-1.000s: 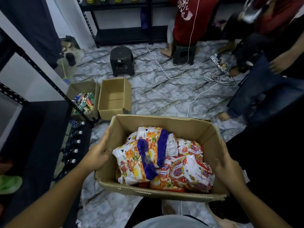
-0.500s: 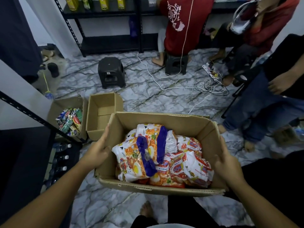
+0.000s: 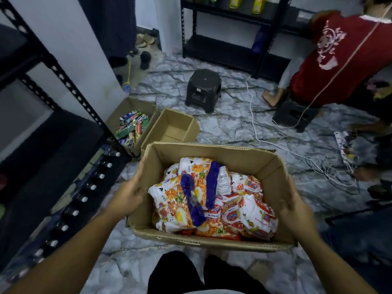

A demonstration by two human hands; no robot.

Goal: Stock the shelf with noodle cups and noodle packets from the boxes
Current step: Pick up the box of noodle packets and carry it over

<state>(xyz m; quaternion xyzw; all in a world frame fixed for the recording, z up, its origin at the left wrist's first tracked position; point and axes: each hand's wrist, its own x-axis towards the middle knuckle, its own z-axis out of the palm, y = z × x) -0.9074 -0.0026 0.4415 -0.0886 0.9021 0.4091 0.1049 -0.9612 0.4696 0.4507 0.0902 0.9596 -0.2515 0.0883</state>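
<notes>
A marble-patterned floor (image 3: 233, 128) fills most of the view. A black metal shelf (image 3: 53, 66) stands along the left edge, its slotted post slanting down toward the boxes on the floor. A second black shelf (image 3: 222, 52) stands against the far wall. At the upper right a person in a red shirt (image 3: 339, 60) sits turned toward it.

The large cardboard box (image 3: 212, 153) is in the middle foreground, held above the floor in front of the wearer's legs. The left hand (image 3: 129, 196) presses on its left wall and the right hand (image 3: 297, 211) on its right wall. The fingers lie fairly straight along the cardboard, with the thumbs near the rim. Inside, noodle packets (image 3: 212, 200) are heaped loosely, orange-and-white ones with purple bands on top of red-and-white ones.

Between this box and the left shelf sit two smaller boxes side by side on the floor. One is an empty box (image 3: 176, 128). The other is a box of small packets (image 3: 127, 107), just beside the shelf post. Beyond them stands a low black stool (image 3: 203, 88). White cables (image 3: 297, 153) trail across the floor on the right. A row of white-capped bottles (image 3: 84, 199) lines the left shelf's bottom level.
</notes>
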